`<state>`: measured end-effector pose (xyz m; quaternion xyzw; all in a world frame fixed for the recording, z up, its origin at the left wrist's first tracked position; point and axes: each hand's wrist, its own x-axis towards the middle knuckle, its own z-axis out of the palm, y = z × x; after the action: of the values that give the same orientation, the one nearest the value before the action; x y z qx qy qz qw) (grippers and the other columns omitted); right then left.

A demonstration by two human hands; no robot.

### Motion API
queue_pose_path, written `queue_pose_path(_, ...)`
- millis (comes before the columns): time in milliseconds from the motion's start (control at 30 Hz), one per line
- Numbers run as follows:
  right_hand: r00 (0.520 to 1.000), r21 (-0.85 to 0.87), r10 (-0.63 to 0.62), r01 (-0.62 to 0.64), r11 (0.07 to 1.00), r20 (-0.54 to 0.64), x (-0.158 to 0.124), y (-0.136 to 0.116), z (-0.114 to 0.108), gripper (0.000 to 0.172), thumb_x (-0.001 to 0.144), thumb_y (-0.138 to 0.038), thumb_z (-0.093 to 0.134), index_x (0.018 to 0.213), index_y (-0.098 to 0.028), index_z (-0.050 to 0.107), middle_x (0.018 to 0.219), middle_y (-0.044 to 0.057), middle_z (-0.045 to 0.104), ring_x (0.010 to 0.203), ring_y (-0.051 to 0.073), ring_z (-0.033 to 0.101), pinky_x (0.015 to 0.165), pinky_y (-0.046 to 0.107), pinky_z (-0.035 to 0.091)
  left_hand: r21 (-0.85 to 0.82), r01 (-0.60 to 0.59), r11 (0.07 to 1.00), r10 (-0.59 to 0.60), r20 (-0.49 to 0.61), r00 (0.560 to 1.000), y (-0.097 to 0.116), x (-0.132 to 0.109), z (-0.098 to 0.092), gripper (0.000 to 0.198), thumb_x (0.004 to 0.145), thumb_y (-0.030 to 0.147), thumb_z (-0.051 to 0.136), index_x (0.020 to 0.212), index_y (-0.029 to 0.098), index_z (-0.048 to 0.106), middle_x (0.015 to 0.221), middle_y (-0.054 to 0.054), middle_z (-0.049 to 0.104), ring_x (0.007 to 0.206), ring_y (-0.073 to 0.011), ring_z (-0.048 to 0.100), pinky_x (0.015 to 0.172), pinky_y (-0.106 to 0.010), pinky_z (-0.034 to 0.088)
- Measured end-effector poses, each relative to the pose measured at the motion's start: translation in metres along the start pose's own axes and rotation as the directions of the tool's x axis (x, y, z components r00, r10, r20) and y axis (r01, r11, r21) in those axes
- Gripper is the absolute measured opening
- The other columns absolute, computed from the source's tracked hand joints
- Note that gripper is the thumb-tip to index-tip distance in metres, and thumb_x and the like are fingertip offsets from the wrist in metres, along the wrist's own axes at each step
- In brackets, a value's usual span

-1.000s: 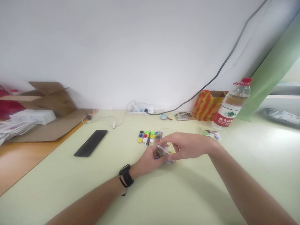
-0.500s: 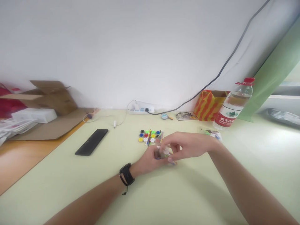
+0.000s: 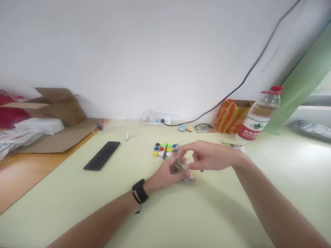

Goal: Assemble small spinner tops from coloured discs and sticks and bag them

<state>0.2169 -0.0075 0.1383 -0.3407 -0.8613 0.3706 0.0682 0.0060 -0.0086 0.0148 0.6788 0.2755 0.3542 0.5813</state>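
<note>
My left hand point(image 3: 165, 175), with a black watch on its wrist, is closed around a small see-through object with white and coloured patches point(image 3: 186, 172). It looks like clear plastic, but fingers cover much of it and its kind is unclear. From above, my right hand point(image 3: 207, 155) reaches over the same object, its forefinger and thumb gripping the upper part. Just behind the hands, several small round paint pots point(image 3: 160, 148) with coloured lids sit in rows. Thin colourful sticks, perhaps brushes point(image 3: 165, 150), lie across them.
A black phone-like slab point(image 3: 102, 155) lies at left, near an opened cardboard box point(image 3: 59, 106). By the wall are a power strip point(image 3: 155, 122), eyeglasses point(image 3: 204, 127) and a red-yellow bag point(image 3: 230, 115). A large water bottle point(image 3: 258, 119) stands at right beside a small packet point(image 3: 238, 148).
My right hand has shifted slightly up, its thumb higher on the object. The see-through object shows more of its side and seems tilted differently. My left hand has barely moved.
</note>
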Motion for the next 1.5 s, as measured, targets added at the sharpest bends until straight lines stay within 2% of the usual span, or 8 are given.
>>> queue_pose_path(233,0.992,-0.117,-0.013,-0.002,0.993,-0.125,-0.004,-0.001,-0.005,0.024,0.092,-0.030,0.062,0.114,-0.024,0.070,0.111,0.004,0.072,0.071,0.014,0.064,0.063,0.026,0.050,0.026,0.036,0.999,-0.037,0.026,0.999,-0.007,0.001,-0.002,0.045,0.085,0.044,0.080,0.120,0.019,0.066,0.094,-0.006,0.072,0.082,-0.0181,0.068,0.071,-0.029,0.052)
queue_pose_path(367,0.997,-0.212,-0.015,-0.003,0.977,-0.082,-0.004,0.004,-0.001,0.021,0.090,-0.028,0.063,0.106,-0.024,0.075,0.119,0.006,0.071,0.090,0.020,0.067,0.073,0.028,0.051,0.065,0.005,0.998,-0.004,-0.003,1.000,-0.010,0.002,-0.004,0.044,0.083,0.043,0.082,0.117,0.018,0.069,0.097,-0.006,0.068,0.078,-0.0152,0.063,0.068,-0.027,0.050)
queue_pose_path(567,0.993,-0.267,0.027,-0.057,0.962,-0.116,-0.005,0.001,-0.001,0.016,0.090,-0.028,0.062,0.097,-0.022,0.075,0.104,0.006,0.074,0.087,0.021,0.067,0.071,0.029,0.047,0.073,0.025,0.997,-0.024,-0.009,1.000,-0.010,0.002,-0.005,0.047,0.084,0.040,0.082,0.123,0.019,0.066,0.099,-0.007,0.070,0.079,-0.0157,0.065,0.069,-0.027,0.051)
queue_pose_path(833,0.925,0.101,0.210,-0.187,0.977,-0.318,-0.006,-0.007,-0.010,0.047,0.093,-0.063,0.058,0.105,-0.022,0.077,0.051,-0.003,0.052,0.046,0.013,0.050,0.047,0.025,0.036,0.053,0.045,0.998,-0.043,-0.055,0.998,-0.013,0.001,-0.003,0.047,0.085,0.041,0.080,0.123,0.017,0.065,0.113,-0.011,0.072,0.095,-0.0233,0.072,0.078,-0.033,0.056)
queue_pose_path(933,0.933,0.151,0.244,-0.210,0.966,-0.266,-0.005,-0.010,-0.008,0.051,0.092,-0.066,0.058,0.107,-0.021,0.078,0.045,-0.006,0.045,0.043,0.012,0.042,0.046,0.025,0.034,0.095,0.031,0.995,-0.022,-0.089,0.996,-0.011,0.001,-0.004,0.046,0.090,0.042,0.076,0.126,0.017,0.064,0.102,-0.010,0.075,0.089,-0.0220,0.072,0.075,-0.032,0.056)
queue_pose_path(1100,0.973,0.080,0.183,-0.173,0.982,-0.140,-0.001,-0.012,0.000,0.044,0.092,-0.061,0.061,0.090,-0.019,0.075,0.070,0.000,0.066,0.049,0.010,0.050,0.047,0.025,0.036,0.111,-0.056,0.992,0.071,-0.133,0.989,-0.008,0.004,-0.004,0.037,0.093,0.040,0.072,0.121,0.017,0.067,0.094,-0.008,0.075,0.088,-0.0220,0.071,0.080,-0.034,0.054)
queue_pose_path(1300,0.917,-0.157,0.035,-0.106,0.982,-0.398,0.001,-0.005,0.006,0.025,0.095,-0.046,0.063,0.096,-0.023,0.073,0.101,0.002,0.072,0.067,0.013,0.058,0.061,0.027,0.041,0.061,-0.039,0.997,0.045,-0.097,0.994,-0.013,0.004,-0.004,0.042,0.092,0.039,0.073,0.126,0.017,0.064,0.095,-0.007,0.074,0.088,-0.0210,0.069,0.079,-0.032,0.054)
queue_pose_path(1500,0.968,-0.244,-0.056,-0.006,0.970,-0.247,0.001,-0.003,0.006,0.020,0.095,-0.029,0.062,0.109,-0.027,0.076,0.100,0.002,0.075,0.079,0.018,0.064,0.068,0.029,0.042,0.087,-0.024,0.996,0.032,-0.093,0.995,-0.010,0.003,-0.004,0.040,0.093,0.043,0.071,0.124,0.018,0.065,0.096,-0.006,0.075,0.090,-0.0215,0.070,0.079,-0.031,0.052)
